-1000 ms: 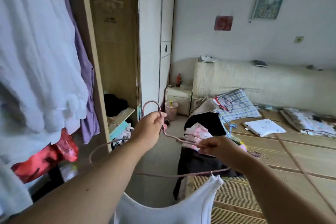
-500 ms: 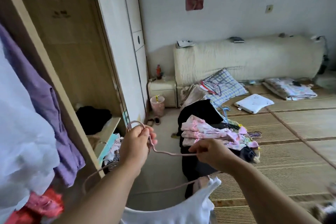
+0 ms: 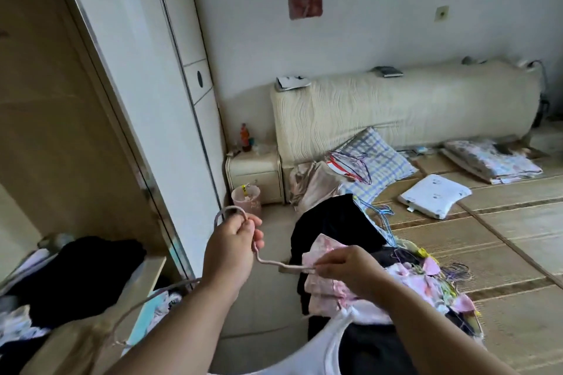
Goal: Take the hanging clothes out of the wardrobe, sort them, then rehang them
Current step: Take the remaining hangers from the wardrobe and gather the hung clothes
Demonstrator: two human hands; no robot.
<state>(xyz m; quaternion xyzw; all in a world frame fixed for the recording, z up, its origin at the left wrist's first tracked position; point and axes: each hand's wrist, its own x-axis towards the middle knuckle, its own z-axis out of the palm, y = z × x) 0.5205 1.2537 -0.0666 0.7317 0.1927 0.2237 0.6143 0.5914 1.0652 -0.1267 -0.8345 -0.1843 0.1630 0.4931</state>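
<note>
From the head camera, both hands are out in front, holding a pinkish wire hanger [image 3: 292, 267] between the open wardrobe [image 3: 61, 116] on the left and the bed [image 3: 502, 237] on the right. The left hand [image 3: 231, 253] grips the hanger's neck with its fingers curled round the wire, and the hook loops up just above the fist. The right hand [image 3: 344, 271] pinches the hanger's right shoulder between thumb and fingertips, its other fingers bent in. The hanger's left arm runs behind the left forearm and curves down toward the lower left. A white top [image 3: 304, 356] hangs below the hands at the bottom edge, one strap rising toward the right wrist; blur hides how it sits on the wire. Beyond the right hand a pile [image 3: 408, 277] of pink and mixed clothes lies on the near corner of the bed, over a black garment [image 3: 332, 222]. More dark clothes [image 3: 85, 271] lie on a wardrobe shelf [image 3: 152, 268]. Loose hangers [image 3: 350, 164] rest on a plaid pillow [image 3: 380, 158] by the headboard, with a nightstand [image 3: 254, 175] and a pink bin [image 3: 246, 199] beside the bed.
</note>
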